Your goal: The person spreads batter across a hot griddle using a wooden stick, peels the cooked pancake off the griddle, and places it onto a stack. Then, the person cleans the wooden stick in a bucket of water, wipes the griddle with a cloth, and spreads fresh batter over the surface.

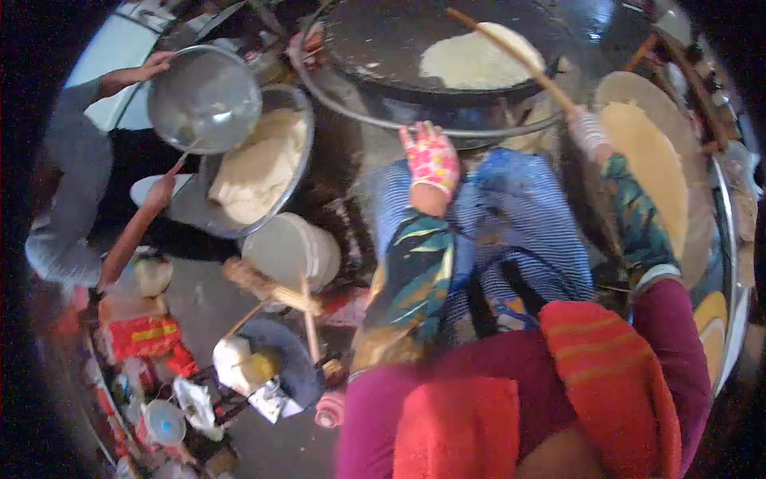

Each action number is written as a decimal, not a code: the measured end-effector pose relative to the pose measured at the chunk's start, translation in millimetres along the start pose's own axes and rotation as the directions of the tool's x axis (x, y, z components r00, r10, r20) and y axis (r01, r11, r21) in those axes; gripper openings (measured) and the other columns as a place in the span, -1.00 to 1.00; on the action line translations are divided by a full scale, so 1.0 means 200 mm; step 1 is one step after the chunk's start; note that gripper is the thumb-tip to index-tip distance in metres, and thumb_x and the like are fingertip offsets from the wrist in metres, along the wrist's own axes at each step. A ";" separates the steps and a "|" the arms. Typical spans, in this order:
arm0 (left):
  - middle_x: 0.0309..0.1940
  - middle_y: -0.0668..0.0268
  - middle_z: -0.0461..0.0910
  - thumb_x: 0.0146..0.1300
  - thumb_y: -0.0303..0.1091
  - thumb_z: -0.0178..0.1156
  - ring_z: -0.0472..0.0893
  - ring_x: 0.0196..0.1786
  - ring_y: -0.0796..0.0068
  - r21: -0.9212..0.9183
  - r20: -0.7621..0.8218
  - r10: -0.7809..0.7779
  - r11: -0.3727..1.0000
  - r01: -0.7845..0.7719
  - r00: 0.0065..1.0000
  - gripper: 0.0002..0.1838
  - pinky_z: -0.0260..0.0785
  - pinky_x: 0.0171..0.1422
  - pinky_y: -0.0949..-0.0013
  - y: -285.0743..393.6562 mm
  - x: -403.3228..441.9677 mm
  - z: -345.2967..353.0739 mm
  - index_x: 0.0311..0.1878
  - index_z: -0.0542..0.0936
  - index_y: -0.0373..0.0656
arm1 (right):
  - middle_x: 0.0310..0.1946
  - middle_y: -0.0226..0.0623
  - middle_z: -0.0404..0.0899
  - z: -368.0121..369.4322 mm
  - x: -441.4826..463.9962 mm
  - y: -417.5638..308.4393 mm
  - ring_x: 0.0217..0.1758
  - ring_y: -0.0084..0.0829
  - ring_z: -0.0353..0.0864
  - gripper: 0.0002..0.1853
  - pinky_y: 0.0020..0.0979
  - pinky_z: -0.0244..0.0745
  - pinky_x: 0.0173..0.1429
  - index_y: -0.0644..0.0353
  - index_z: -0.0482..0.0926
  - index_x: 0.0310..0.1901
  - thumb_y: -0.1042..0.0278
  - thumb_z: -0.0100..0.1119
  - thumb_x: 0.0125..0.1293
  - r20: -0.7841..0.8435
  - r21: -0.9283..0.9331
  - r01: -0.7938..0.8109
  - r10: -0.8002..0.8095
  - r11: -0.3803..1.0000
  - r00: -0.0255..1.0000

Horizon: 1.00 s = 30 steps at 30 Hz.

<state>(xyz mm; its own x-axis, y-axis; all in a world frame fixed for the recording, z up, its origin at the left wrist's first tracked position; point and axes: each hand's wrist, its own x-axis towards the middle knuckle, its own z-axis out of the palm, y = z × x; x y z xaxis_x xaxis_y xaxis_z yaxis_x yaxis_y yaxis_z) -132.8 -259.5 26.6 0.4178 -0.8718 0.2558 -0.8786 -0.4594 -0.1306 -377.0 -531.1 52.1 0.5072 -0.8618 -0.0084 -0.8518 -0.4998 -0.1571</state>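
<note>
In front of me is a wide dark griddle [383, 48] with a pale patch of batter [471, 64] on its right part. My right hand [589, 132], in a striped glove, is closed around a long wooden stick [519, 56], which slants up and left across the batter. My left hand [432, 160] wears a pink and white patterned glove. Its fingers are extended at the metal ring [359, 116] around the griddle, and they seem to rest on it. To the right of my right hand lies a stack of round tan flatbreads [650, 164].
At left, another person [72, 176] tilts a metal bowl [187, 96] over a basin [299, 176] of pale dough or batter, holding a utensil. Below are a white bucket [319, 247], a whisk broom [263, 283], a dark tub [295, 359] and red packages [144, 338].
</note>
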 end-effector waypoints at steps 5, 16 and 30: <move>0.24 0.05 0.31 0.24 -0.36 -0.22 0.20 0.36 0.10 -0.007 0.050 -0.027 1.000 0.028 0.998 -0.54 -0.29 0.43 -0.20 -0.04 -0.01 -0.11 0.18 0.38 -0.29 | -0.33 0.12 0.55 -0.12 -0.10 -0.17 -0.21 0.16 0.51 -0.66 0.05 0.38 -0.18 0.21 0.43 -0.21 0.11 -0.23 0.37 -0.153 -0.071 0.183 -0.192 0.981 0.969; 0.27 0.04 0.28 0.30 -0.34 -0.29 0.18 0.38 0.09 -0.015 0.113 -0.126 0.992 0.128 0.986 -0.54 -0.37 0.43 -0.26 -0.09 -0.02 -0.14 0.20 0.36 -0.31 | -0.40 0.12 0.55 0.15 0.09 0.19 -0.29 0.15 0.52 -0.70 0.02 0.41 -0.25 0.18 0.46 -0.20 0.10 -0.10 0.33 -0.150 -0.085 0.139 -0.151 0.987 0.977; 0.32 0.11 0.21 0.15 -0.09 0.03 0.14 0.41 0.15 0.050 0.137 -0.138 0.990 0.132 0.981 -0.43 -0.27 0.40 -0.24 -0.29 0.02 -0.02 0.20 0.38 -0.16 | -0.35 0.05 0.58 -0.14 -0.21 -0.18 -0.25 0.05 0.56 -0.71 -0.02 0.43 -0.17 0.16 0.45 -0.18 0.13 -0.12 0.29 -0.037 -0.106 0.103 -0.108 0.989 0.993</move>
<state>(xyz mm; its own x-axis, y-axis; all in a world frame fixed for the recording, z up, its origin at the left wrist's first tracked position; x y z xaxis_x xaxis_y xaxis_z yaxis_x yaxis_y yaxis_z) -82.3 -235.5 39.1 0.5627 -0.8151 0.1378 -0.8030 -0.5785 -0.1433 -370.6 -479.5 85.1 0.5907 -0.8056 0.0456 -0.8040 -0.5924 -0.0515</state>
